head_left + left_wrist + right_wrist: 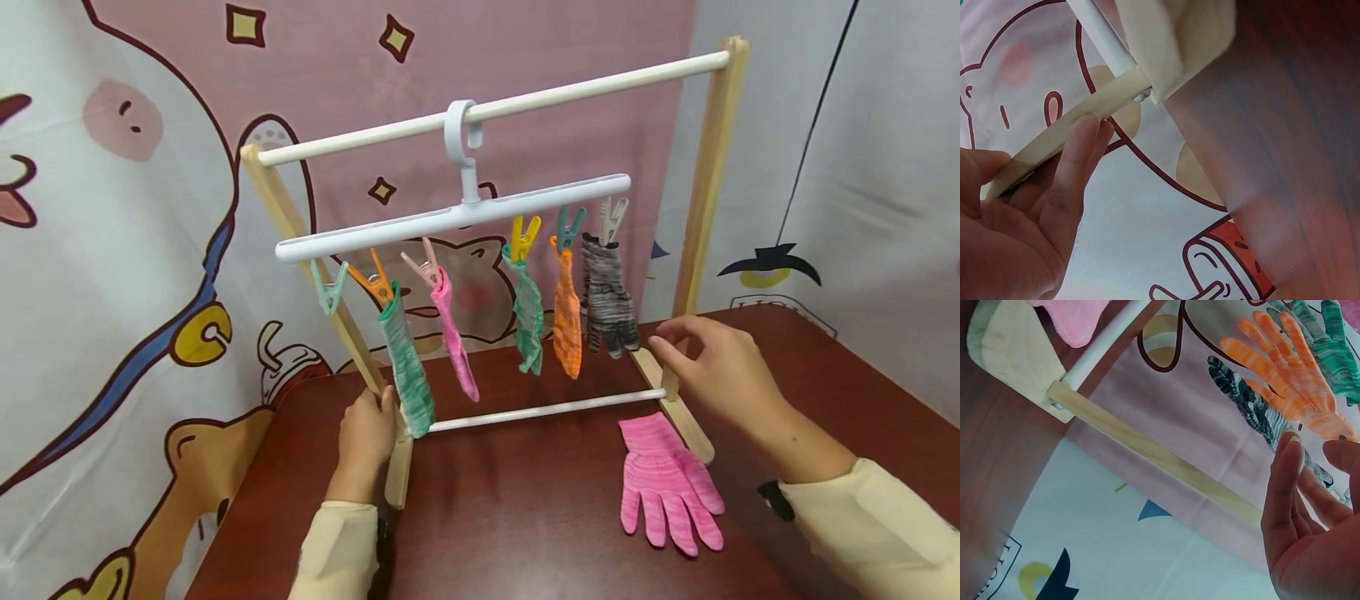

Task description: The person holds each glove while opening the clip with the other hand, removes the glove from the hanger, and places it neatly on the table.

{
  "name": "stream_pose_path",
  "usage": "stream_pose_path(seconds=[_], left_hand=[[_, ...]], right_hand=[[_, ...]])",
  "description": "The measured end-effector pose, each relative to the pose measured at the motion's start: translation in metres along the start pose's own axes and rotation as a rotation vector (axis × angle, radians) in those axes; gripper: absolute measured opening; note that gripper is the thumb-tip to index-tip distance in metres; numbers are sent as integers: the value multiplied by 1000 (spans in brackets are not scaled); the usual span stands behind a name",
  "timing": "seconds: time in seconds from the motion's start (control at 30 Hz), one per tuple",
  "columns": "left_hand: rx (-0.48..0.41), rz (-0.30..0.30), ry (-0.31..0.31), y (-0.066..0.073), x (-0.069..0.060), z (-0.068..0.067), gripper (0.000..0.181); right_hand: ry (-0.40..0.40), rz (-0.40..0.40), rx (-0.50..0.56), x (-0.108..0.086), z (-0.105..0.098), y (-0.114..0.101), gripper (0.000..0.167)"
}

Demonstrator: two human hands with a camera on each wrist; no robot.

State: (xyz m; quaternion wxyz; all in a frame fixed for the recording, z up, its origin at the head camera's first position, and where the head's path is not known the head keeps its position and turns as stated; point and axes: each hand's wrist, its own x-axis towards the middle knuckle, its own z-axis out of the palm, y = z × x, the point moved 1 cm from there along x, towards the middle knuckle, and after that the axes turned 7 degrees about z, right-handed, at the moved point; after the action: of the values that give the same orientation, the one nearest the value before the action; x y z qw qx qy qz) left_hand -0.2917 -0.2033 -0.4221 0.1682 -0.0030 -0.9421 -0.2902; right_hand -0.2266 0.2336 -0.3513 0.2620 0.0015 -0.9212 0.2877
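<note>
My left hand (pixel 365 432) grips the lower part of the rack's left wooden post (pixel 347 329), thumb and fingers around it; the left wrist view shows this hand (pixel 1035 231) on the post (pixel 1063 128). Fingers slightly bent and holding nothing, my right hand (pixel 716 367) is beside the right post (pixel 705 187), right of a hanging grey-black glove (pixel 606 292). A white hanger (pixel 457 218) hooks over the top bar. From its clips also hang green gloves (pixel 408 367), a pink glove (pixel 454 337) and an orange glove (pixel 567 321). The leftmost mint clip (pixel 328 287) holds nothing.
A pink glove (pixel 663 479) lies flat on the dark red table (pixel 517 517), by the rack's right foot (pixel 693 433). A white lower bar (pixel 540 411) joins the two feet. Behind stands a printed cartoon curtain (pixel 570 42).
</note>
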Motion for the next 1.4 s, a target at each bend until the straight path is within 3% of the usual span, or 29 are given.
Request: stream_pose_path(seconds=[0.3, 0.83, 1.4], left_hand=[[-3, 3, -3, 2, -1, 1, 45], [0, 2, 13, 0, -1, 0, 44], [0, 8, 5, 2, -3, -2, 44]], right_hand=[[49, -26, -7, 8, 2, -7, 26], [29, -4, 33, 31, 11, -14, 45], [85, -15, -3, 47, 35, -23, 40]])
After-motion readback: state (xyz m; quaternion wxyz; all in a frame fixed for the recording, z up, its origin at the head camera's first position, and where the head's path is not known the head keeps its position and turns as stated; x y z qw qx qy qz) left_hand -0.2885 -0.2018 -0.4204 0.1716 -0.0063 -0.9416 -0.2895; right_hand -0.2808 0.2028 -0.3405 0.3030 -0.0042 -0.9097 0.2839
